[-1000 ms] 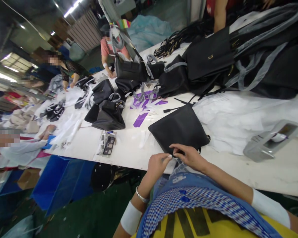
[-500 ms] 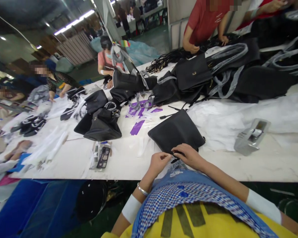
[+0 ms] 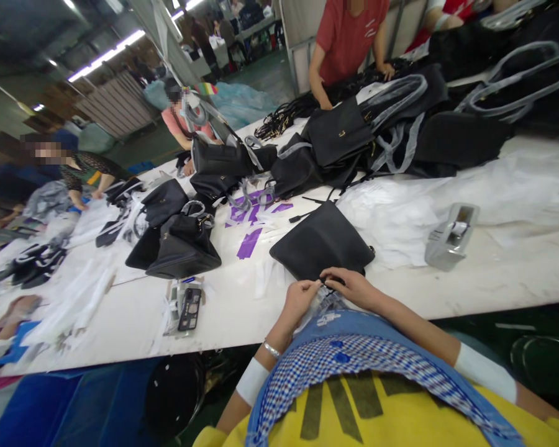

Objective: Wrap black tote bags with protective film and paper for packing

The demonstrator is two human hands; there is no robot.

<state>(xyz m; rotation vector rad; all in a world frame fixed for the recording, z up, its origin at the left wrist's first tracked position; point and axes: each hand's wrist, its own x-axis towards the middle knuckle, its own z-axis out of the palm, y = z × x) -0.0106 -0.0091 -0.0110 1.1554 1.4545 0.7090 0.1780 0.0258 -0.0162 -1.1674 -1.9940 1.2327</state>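
Note:
A flat black bag (image 3: 319, 243) lies on the white table (image 3: 242, 310) right in front of me. At the bag's near edge my left hand (image 3: 299, 298) and my right hand (image 3: 351, 288) meet, fingers pinched together. Both pinch a small dark part of the bag and a clear plastic wrapper (image 3: 319, 304) beside it. What exactly each finger grips is too small to make out.
A grey tape dispenser (image 3: 451, 237) stands to the right on white paper. A phone (image 3: 189, 308) lies to the left, with more black bags (image 3: 182, 247) and purple strips (image 3: 250, 243) behind. Other people work across and along the table.
My head has turned, so the whole scene has shifted left and down. My hands have stayed together at the bag's near edge.

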